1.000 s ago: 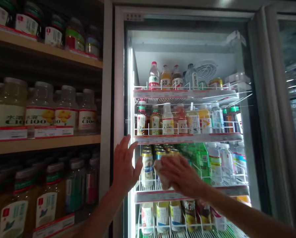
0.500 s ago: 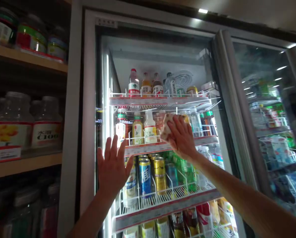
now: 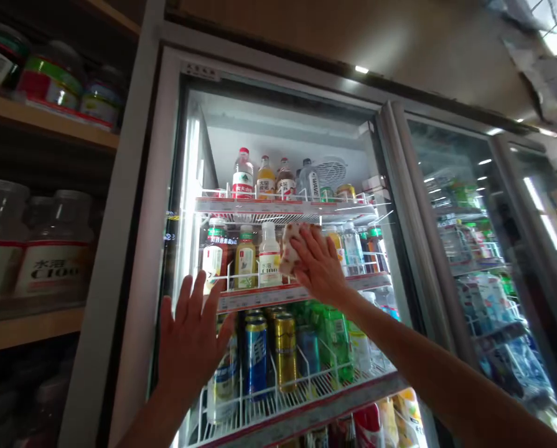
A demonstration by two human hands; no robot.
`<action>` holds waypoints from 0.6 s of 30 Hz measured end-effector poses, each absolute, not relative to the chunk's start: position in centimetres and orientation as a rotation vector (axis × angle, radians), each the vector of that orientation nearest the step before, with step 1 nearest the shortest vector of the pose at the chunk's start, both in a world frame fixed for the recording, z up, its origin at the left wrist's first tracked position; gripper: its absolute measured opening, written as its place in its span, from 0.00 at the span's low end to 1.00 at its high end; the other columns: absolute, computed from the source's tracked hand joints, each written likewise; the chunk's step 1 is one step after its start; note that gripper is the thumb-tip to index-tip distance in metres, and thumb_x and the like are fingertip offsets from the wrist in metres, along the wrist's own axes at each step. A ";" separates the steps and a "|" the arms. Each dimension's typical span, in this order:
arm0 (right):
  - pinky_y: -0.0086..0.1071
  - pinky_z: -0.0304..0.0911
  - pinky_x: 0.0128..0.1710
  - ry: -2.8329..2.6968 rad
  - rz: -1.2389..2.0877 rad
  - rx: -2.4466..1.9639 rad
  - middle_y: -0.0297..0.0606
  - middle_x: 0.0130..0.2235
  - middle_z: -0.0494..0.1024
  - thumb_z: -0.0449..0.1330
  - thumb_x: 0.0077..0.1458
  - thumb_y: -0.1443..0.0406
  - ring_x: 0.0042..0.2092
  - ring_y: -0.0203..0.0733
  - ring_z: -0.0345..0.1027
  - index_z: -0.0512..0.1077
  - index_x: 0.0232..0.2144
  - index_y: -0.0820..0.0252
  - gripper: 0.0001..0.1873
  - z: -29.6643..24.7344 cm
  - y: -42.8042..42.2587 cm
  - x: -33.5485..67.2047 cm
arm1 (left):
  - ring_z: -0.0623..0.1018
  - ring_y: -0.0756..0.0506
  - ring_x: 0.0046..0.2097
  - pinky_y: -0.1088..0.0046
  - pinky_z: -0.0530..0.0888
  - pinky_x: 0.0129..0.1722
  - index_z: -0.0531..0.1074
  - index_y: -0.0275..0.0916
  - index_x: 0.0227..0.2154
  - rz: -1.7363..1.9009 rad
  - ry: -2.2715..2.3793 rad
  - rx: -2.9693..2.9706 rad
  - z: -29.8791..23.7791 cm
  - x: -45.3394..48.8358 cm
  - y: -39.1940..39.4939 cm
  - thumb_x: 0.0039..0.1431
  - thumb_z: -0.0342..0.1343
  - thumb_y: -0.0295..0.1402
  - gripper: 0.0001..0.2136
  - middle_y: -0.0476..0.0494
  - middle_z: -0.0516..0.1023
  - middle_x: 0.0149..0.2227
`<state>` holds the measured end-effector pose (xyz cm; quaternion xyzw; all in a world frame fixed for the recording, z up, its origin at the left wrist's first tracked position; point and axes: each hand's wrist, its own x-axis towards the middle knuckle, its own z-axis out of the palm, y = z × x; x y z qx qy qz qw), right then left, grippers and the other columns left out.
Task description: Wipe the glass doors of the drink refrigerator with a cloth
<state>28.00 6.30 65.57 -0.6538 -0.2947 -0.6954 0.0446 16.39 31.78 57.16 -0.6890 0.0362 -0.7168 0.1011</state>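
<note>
My right hand (image 3: 319, 264) lies with its fingers spread over a folded pale cloth (image 3: 288, 250) with reddish-brown spots. It presses the cloth against the glass door (image 3: 278, 106) of an upright drinks fridge, in front of the second shelf. My left hand (image 3: 191, 336) is raised lower down near the door's left side, palm forward and fingers apart, holding nothing; whether it touches the glass I cannot tell. Behind the glass, a white-capped bottle (image 3: 269, 255) shows just left of the cloth. A blue can (image 3: 256, 354) and a gold can (image 3: 286, 351) stand on the shelf below.
Wooden shelves (image 3: 49, 124) with large bottles (image 3: 56, 249) flank the fridge on the left. A thick metal door frame (image 3: 413, 205) runs down the right side, with another glass fridge door (image 3: 460, 186) beyond it. Brown panelling (image 3: 282, 37) is overhead.
My view has tilted upward and shifted, so the fridge appears lower and farther left. The cloth and both hands shift with it, staying at nearly the same places over the door.
</note>
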 end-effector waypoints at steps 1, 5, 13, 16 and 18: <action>0.50 0.45 0.62 -0.827 -2.126 -1.983 0.39 0.67 0.47 0.41 0.62 0.56 0.67 0.48 0.39 0.50 0.63 0.52 0.28 65.9 4.6 28.9 | 0.50 0.37 0.67 0.47 0.48 0.63 0.42 0.44 0.65 -2.122 0.109 -2.041 57.1 16.4 31.8 0.61 0.49 0.36 0.32 0.35 0.50 0.66; 0.59 0.49 0.58 -0.443 -2.121 -1.814 0.54 0.65 0.50 0.35 0.63 0.61 0.66 0.55 0.40 0.41 0.65 0.63 0.30 65.0 -0.8 30.6 | 0.50 0.36 0.67 0.46 0.48 0.62 0.40 0.43 0.65 -2.113 0.127 -2.045 57.1 16.4 31.6 0.61 0.49 0.36 0.33 0.34 0.50 0.66; 0.51 0.47 0.62 -1.166 -2.020 -2.089 0.35 0.67 0.46 0.47 0.60 0.55 0.67 0.51 0.41 0.47 0.64 0.47 0.31 54.7 6.7 25.6 | 0.50 0.36 0.67 0.47 0.48 0.63 0.42 0.43 0.65 -2.120 0.139 -2.056 57.1 16.2 31.6 0.62 0.48 0.36 0.31 0.35 0.50 0.66; 0.53 0.50 0.59 -0.605 -2.069 -1.946 0.43 0.67 0.48 0.43 0.61 0.59 0.66 0.52 0.42 0.45 0.65 0.54 0.30 54.7 2.2 28.4 | 0.50 0.36 0.67 0.46 0.48 0.63 0.43 0.43 0.65 -2.125 0.157 -2.062 57.2 16.2 31.7 0.62 0.48 0.37 0.31 0.35 0.49 0.66; 0.55 0.51 0.58 -0.282 -2.085 -1.811 0.48 0.66 0.49 0.40 0.62 0.62 0.66 0.54 0.42 0.41 0.66 0.59 0.31 55.2 -0.3 30.0 | 0.51 0.35 0.66 0.46 0.48 0.62 0.43 0.44 0.65 -2.129 0.162 -2.074 57.4 16.2 31.8 0.61 0.49 0.36 0.31 0.36 0.49 0.66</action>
